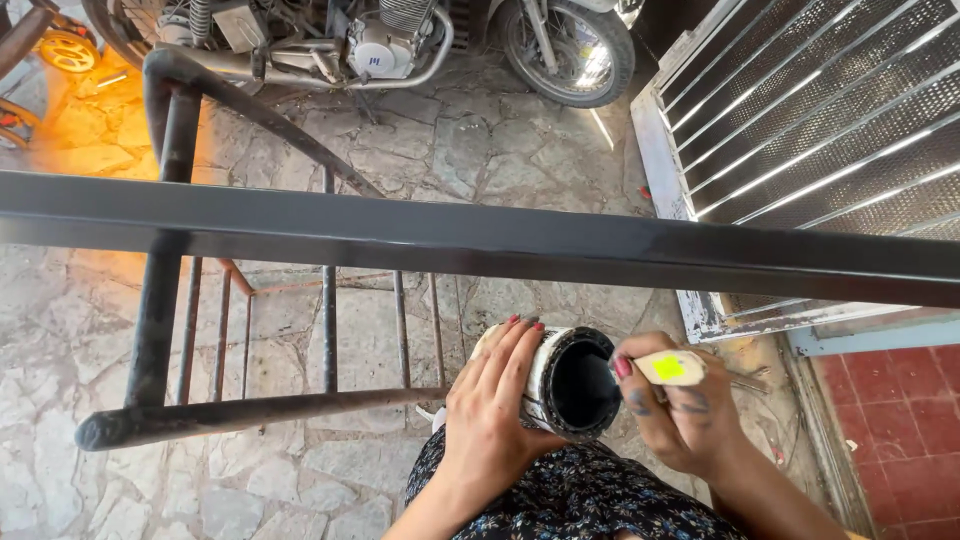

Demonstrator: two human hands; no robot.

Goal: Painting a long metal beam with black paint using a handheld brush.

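The small round white can of black paint [570, 382] is gripped near, below the dark metal rail [480, 240], by the closed left hand [495, 415], tilted rightward so the right hand [680, 415], fingers pinched on a pale wooden brush handle [668, 367], reaches its mouth.

Two bare forearms enter from the bottom edge of the frame, with no sleeves in view. The left hand [490, 415], at lower centre, has nails painted dark red. The right hand [680, 415], just right of centre, also shows a red-painted nail and carries dark smudges across its knuckles and fingers. No rings, watch or bracelets show on either wrist. Below the hands, at the bottom middle, lies dark clothing [570, 500] printed with small pale flowers.
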